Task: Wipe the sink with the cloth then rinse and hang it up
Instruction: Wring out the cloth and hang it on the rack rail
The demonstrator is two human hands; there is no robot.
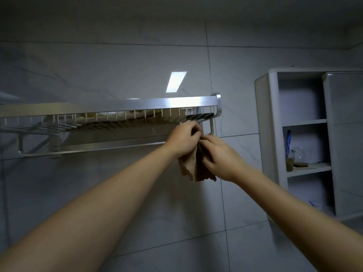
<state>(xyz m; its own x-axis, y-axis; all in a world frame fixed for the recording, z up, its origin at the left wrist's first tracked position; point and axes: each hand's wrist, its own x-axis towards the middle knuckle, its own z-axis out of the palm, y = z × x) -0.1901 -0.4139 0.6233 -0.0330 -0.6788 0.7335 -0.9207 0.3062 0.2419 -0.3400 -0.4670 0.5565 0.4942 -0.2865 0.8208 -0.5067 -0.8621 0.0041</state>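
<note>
Fingers (193, 130) of the left hand (183, 141) and the right hand (222, 157) curl together round the top of the brown cloth (193, 169), pinching it just beneath the metal rack (137, 103), likely to hook it over a bar (117, 147); its loose folds dangle below both palms.

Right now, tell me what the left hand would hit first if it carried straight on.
Probably the right end of the metal rack, just above and beyond the left hand, which grips the cloth. Depth is unclear; the tiled wall lies behind.
</note>
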